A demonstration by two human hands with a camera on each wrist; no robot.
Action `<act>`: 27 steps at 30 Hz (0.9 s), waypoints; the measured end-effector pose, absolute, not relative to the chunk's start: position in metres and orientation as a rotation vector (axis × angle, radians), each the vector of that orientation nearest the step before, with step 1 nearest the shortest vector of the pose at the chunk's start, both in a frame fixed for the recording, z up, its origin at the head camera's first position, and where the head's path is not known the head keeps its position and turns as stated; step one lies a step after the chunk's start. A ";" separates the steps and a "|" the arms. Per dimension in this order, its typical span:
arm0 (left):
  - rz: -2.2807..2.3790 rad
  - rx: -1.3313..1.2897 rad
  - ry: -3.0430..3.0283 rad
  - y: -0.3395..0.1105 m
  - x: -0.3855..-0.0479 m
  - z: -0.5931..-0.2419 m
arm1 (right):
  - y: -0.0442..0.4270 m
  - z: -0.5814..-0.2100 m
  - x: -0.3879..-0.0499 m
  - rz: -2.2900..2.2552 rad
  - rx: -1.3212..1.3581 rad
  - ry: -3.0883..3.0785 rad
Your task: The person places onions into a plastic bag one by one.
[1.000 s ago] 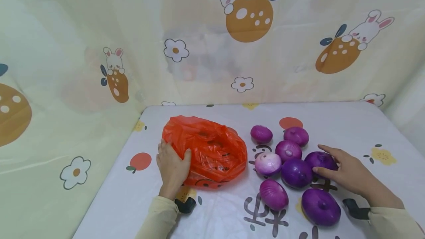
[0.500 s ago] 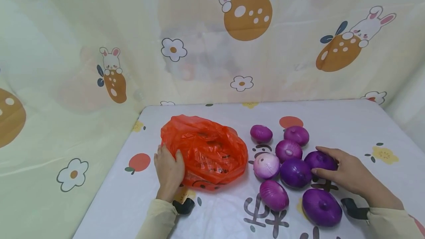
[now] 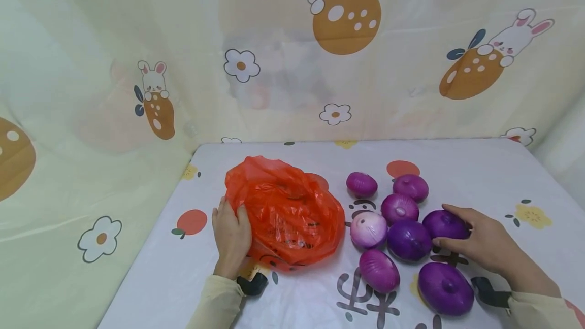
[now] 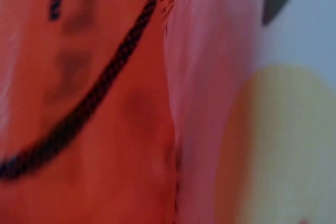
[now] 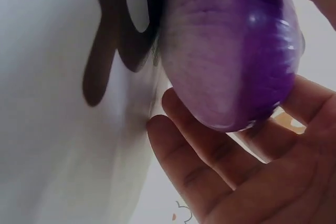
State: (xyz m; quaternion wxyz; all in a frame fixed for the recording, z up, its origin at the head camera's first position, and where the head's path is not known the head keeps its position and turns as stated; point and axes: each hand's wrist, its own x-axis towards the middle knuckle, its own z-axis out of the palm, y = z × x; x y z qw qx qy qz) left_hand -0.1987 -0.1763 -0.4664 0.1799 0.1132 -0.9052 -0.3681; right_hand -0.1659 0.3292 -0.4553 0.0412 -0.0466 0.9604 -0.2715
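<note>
A crumpled red plastic bag [image 3: 292, 217] sits on the table with its mouth spread open; in the left wrist view its printed side [image 4: 105, 103] fills much of the picture. My left hand [image 3: 232, 235] rests against the bag's left side, thumb and fingers fairly straight. On the right, my right hand [image 3: 480, 240] curls thumb and fingers round a purple onion [image 3: 445, 224] at the right of a group of onions. The right wrist view shows this onion [image 5: 231, 51] between the thumb and the fingers [image 5: 184, 166], close to the tablecloth.
Several other onions lie close by: a dark one [image 3: 409, 240], a pale one [image 3: 368, 230], one in front [image 3: 379, 270], a large one [image 3: 446, 289], and others behind. A printed white cloth [image 3: 151, 288] covers the table; a printed curtain [image 3: 274, 24] hangs behind.
My left hand has slid slightly left and down along the bag, and the bag's front rim has shifted a little towards me. My right hand stays at the same onion.
</note>
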 end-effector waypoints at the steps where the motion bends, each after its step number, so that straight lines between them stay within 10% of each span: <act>1: -1.044 0.307 -2.542 -0.176 -0.198 -0.466 | 0.329 -0.455 -0.165 -0.835 -0.136 2.952; 27: -1.223 0.213 -2.331 -0.176 -0.194 -0.470 | 0.307 -0.419 -0.164 -1.041 -0.108 3.100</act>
